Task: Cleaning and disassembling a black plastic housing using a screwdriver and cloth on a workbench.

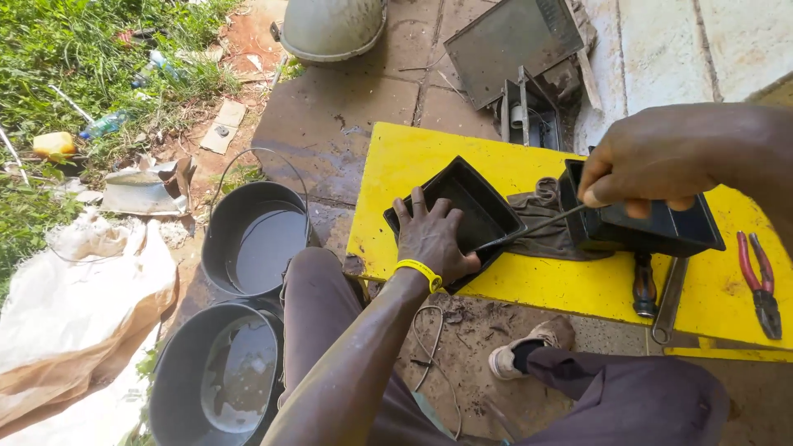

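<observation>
My left hand [431, 239], with a yellow band at the wrist, presses on the near rim of a shallow black rectangular tray [467, 211] lying on a yellow board [413, 161]. My right hand [652, 165] is raised over the board and pinches a thin metal rod [537, 227] whose tip reaches into the tray's near right corner. Under that hand stands a second, deeper black box [652, 227]. A grey rag [537, 216] lies between the two black pieces.
Red-handled pliers [760, 281], a spanner [669, 301] and a dark-handled tool [644, 285] lie at the board's right. Two black buckets of water [256, 235] [223, 372] stand left of my legs. Metal parts [520, 49] and a grey basin [330, 29] sit behind; litter lies in the grass.
</observation>
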